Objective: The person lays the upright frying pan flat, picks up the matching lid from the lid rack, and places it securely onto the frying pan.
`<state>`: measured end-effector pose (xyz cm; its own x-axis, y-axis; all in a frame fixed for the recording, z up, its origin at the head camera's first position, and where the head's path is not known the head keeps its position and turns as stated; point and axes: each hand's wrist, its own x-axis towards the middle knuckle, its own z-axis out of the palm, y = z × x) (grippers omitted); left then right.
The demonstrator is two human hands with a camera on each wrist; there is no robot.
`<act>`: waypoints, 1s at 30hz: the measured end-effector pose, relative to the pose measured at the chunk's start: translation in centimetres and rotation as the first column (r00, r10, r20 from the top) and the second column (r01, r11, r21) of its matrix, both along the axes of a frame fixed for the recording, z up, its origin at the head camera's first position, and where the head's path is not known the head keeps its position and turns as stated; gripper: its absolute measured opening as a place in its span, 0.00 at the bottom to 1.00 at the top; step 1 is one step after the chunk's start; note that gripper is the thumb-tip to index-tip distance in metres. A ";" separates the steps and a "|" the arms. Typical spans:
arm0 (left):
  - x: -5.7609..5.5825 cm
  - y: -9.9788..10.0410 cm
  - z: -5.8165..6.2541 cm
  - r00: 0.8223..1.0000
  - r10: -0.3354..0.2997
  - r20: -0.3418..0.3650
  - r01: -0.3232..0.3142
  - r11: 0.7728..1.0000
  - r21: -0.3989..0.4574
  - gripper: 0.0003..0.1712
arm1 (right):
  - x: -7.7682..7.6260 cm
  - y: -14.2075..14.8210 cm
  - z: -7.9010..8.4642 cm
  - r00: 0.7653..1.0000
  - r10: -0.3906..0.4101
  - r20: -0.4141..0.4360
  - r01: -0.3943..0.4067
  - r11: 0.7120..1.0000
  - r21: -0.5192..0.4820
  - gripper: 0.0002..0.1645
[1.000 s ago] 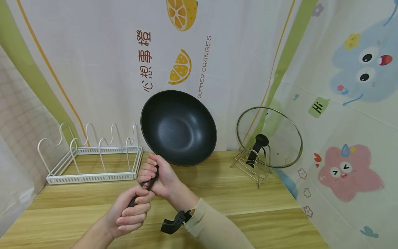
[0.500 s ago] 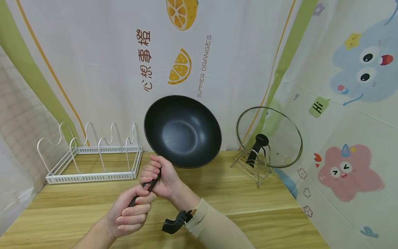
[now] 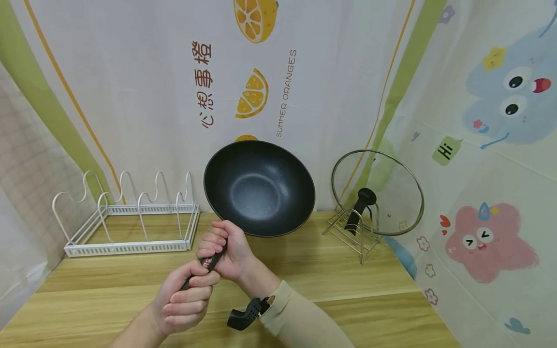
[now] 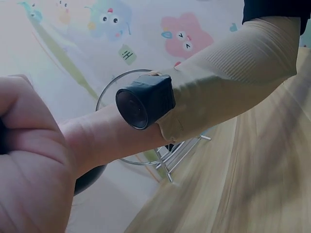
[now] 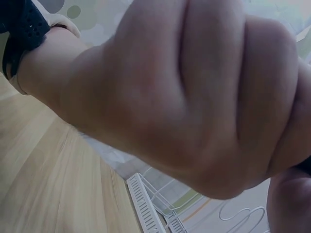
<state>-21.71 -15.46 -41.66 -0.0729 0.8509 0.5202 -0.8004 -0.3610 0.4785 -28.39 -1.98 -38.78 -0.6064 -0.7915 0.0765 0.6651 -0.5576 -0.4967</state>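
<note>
A black wok (image 3: 257,189) is held up over the table, its hollow inside facing me and its handle slanting down to the left. My right hand (image 3: 229,250) grips the handle (image 3: 210,262) close to the pan. Lower down, my left hand (image 3: 184,300) wraps its fingers round the handle's end. Curled knuckles of the right hand (image 5: 204,92) fill much of the right wrist view. At the left edge of the left wrist view is part of the left hand (image 4: 31,160). Most of the handle is hidden inside both fists.
A white pot rack (image 3: 126,250) with several wire dividers stands on the wooden table (image 3: 278,270) at left. To the right, a small wire stand (image 3: 361,251) holds a glass lid (image 3: 391,193) with a black knob. A printed cloth (image 3: 143,96) hangs behind.
The wok has shifted right and slightly down, and its rim looks a bit flatter. The right hand has moved slightly down and right with it; the left hand stays nearly in place.
</note>
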 end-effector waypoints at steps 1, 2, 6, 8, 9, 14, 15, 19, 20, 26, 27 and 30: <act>0.0 0.1 0.0 1.000 -0.004 0.003 0.004 1.000 0.006 0.22 | 0.0 0.0 0.0 1.000 -0.001 0.003 0.001 1.000 -0.003 0.36; 0.0 0.1 0.0 1.000 -0.007 0.007 0.007 1.000 0.013 0.22 | 0.0 0.0 0.0 1.000 -0.004 0.007 0.004 1.000 -0.005 0.36; 0.0 0.3 0.0 1.000 -0.019 0.024 0.018 0.999 0.031 0.21 | 0.1 0.0 -0.1 0.999 -0.025 0.031 0.025 1.000 -0.013 0.35; 0.0 0.3 0.0 0.999 -0.024 0.032 0.022 0.999 0.035 0.21 | 0.2 0.0 -0.2 0.999 -0.040 0.036 0.041 0.999 -0.012 0.35; 0.0 0.3 0.0 0.999 -0.027 0.035 0.026 0.999 0.035 0.21 | 0.3 0.0 -0.2 0.998 -0.048 0.038 0.049 0.999 -0.010 0.35; -0.1 0.3 -0.1 0.997 -0.061 0.044 0.059 0.998 0.038 0.21 | 0.5 -0.1 -0.5 0.996 -0.083 0.033 0.083 0.996 0.016 0.35; -0.1 0.3 -0.1 0.997 -0.068 0.044 0.066 0.997 0.039 0.21 | 0.5 -0.1 -0.4 0.996 -0.087 0.036 0.086 0.996 0.020 0.35; -0.3 0.3 -0.1 0.996 -0.083 0.041 0.081 0.996 0.034 0.21 | 0.5 -0.1 -0.3 0.994 -0.087 0.060 0.085 0.996 0.039 0.36; -0.3 0.3 -0.1 0.996 -0.084 0.041 0.083 0.996 0.032 0.21 | 0.4 0.0 -0.3 0.994 -0.085 0.069 0.083 0.996 0.043 0.36; -0.3 0.4 -0.2 0.993 -0.108 0.051 0.106 0.994 0.030 0.21 | 0.4 0.0 -0.5 0.993 -0.085 0.082 0.081 0.995 0.060 0.34; -0.4 0.4 -0.3 0.992 -0.111 0.054 0.110 0.993 0.030 0.21 | 0.4 0.1 -0.5 0.993 -0.085 0.081 0.080 0.995 0.063 0.35; -0.4 0.5 -0.4 0.991 -0.121 0.059 0.119 0.992 0.029 0.21 | 0.4 0.2 -0.7 0.994 -0.081 0.078 0.076 0.995 0.068 0.35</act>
